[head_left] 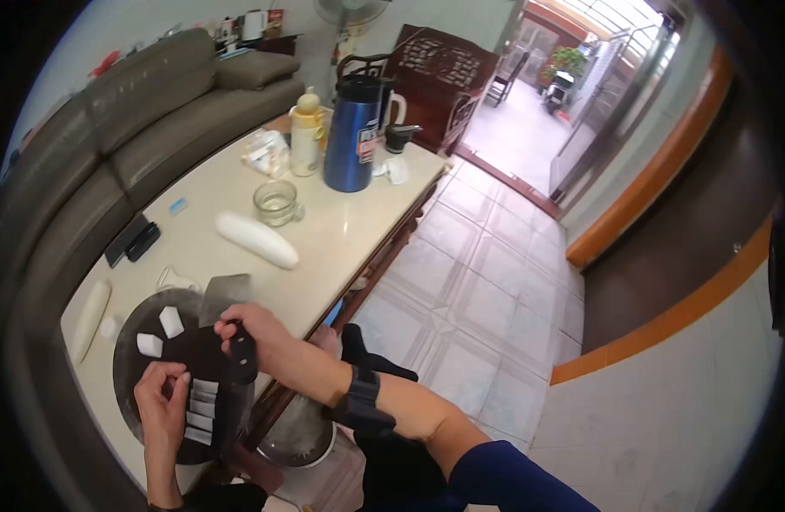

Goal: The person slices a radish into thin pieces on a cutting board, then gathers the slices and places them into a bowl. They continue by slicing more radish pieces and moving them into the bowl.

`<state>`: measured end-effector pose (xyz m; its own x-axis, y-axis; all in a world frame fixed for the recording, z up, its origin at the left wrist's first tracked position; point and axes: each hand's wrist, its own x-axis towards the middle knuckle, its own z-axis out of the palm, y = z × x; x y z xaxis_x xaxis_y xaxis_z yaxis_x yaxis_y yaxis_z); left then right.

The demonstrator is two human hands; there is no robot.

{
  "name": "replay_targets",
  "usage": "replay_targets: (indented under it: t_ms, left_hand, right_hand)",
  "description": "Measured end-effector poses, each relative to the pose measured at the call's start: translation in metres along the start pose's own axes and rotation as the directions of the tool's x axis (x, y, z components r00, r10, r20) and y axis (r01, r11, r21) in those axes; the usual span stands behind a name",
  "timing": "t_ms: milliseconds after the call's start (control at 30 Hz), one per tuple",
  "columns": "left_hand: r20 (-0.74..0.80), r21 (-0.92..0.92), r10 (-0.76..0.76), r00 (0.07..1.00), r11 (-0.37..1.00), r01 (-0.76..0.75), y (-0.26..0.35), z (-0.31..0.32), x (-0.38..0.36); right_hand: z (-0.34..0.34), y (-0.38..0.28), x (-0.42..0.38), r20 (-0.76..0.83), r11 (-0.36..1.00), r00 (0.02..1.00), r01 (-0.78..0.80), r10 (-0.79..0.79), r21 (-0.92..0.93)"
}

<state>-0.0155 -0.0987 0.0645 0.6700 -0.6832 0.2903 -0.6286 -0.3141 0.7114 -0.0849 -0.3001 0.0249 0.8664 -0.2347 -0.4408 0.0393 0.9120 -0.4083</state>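
My right hand (252, 337) grips the black handle of a cleaver (225, 299), whose wide blade extends over the far right edge of a dark round board (145, 384). Low over the board, my left hand (164, 397) has its thumb and fingertips pressed together; what they hold, if anything, is hidden. Beside it lies a row of several white cut pieces (202, 411). Two white chunks (171, 322) rest farther back on the board. A long white radish (256, 240) lies beyond the cleaver, and another pale one (91, 320) is left of the board.
On the table (333, 247) stand a glass mug (275, 203), a blue thermos (352, 141) and a yellowish bottle (306, 136). Black items (142, 242) lie near the left edge. A metal basin (297, 439) is below the table's near edge. A sofa (153, 111) stands behind.
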Motion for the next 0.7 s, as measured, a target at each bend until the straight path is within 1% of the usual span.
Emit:
replay_targets:
  t_ms: [100, 167, 200, 233, 267, 333, 367, 433, 467, 500, 533, 567, 600, 633, 667, 700]
  left_hand:
    - [0.041, -0.026, 0.026, 0.999, 0.999, -0.025, 0.006, 0.003, -0.001]
    - [0.050, -0.045, 0.042, 0.998, 0.998, -0.040, -0.003, 0.004, -0.005]
    - [0.104, -0.243, -0.065, 0.992, 0.966, 0.089, -0.013, 0.005, -0.005]
    - [0.179, -0.423, -0.156, 0.971, 0.879, 0.219, -0.020, 0.004, -0.003]
    - [0.174, -0.426, -0.154, 0.973, 0.879, 0.215, -0.026, 0.002, -0.002]
    - [0.146, -0.530, -0.300, 0.943, 0.781, 0.331, -0.028, -0.001, 0.003]
    - [0.141, -0.534, -0.298, 0.944, 0.780, 0.326, -0.029, -0.002, 0.004]
    - [0.075, -0.749, -0.505, 0.860, 0.541, 0.384, -0.033, -0.006, 0.007]
    - [0.174, -0.801, -0.476, 0.862, 0.441, 0.405, -0.050, -0.014, 0.008]
    - [0.171, -0.805, -0.469, 0.866, 0.440, 0.397, -0.043, -0.016, 0.009]
    - [0.236, -0.887, -0.523, 0.819, 0.228, 0.401, -0.031, -0.017, 0.009]
    - [0.296, -0.936, -0.541, 0.787, -0.001, 0.352, -0.022, -0.022, 0.015]
    - [0.353, -0.929, -0.469, 0.810, -0.069, 0.365, -0.027, -0.022, 0.017]
    - [0.344, -0.934, -0.460, 0.819, -0.073, 0.351, -0.031, -0.021, 0.017]
    - [0.364, -0.930, -0.427, 0.827, -0.121, 0.347, -0.029, -0.019, 0.016]
    - [0.382, -0.924, -0.390, 0.838, -0.172, 0.341, -0.027, -0.019, 0.016]
  right_hand:
    - [0.011, 0.005, -0.005, -0.012, 0.999, 0.999, 0.046, -0.046, -0.015]
    - [0.014, 0.007, -0.005, 0.003, 0.999, 0.999, 0.048, -0.048, -0.020]
    - [0.013, 0.009, -0.001, 0.003, 1.000, 1.000, 0.025, -0.025, -0.005]
    - [0.012, 0.010, 0.003, 0.003, 1.000, 1.000, 0.002, -0.002, 0.010]
    - [0.011, 0.011, 0.008, 0.006, 1.000, 1.000, 0.004, -0.004, 0.005]
    - [0.010, 0.013, 0.014, 0.016, 0.997, 1.000, -0.010, 0.009, 0.081]
    - [0.008, 0.015, 0.015, 0.018, 0.997, 1.000, -0.009, 0.008, 0.075]
    - [0.014, 0.013, 0.006, 0.056, 0.994, 0.996, 0.073, -0.069, -0.083]
    - [0.018, 0.010, 0.000, 0.061, 0.992, 0.995, 0.080, -0.074, -0.093]
    - [0.022, 0.008, -0.008, 0.124, 0.973, 0.990, 0.086, -0.060, -0.213]
    - [0.028, 0.005, -0.014, 0.186, 0.938, 0.982, 0.101, -0.040, -0.332]
    - [0.041, 0.002, -0.020, 0.208, 0.922, 0.977, 0.129, -0.054, -0.366]
    - [0.044, 0.007, -0.024, 0.276, 0.886, 0.958, 0.197, -0.083, -0.419]
    - [0.046, 0.013, -0.028, 0.342, 0.846, 0.934, 0.265, -0.105, -0.463]
    - [0.050, 0.016, -0.029, 0.318, 0.833, 0.944, 0.240, -0.081, -0.499]
    - [0.053, 0.019, -0.030, 0.325, 0.822, 0.942, 0.247, -0.081, -0.513]
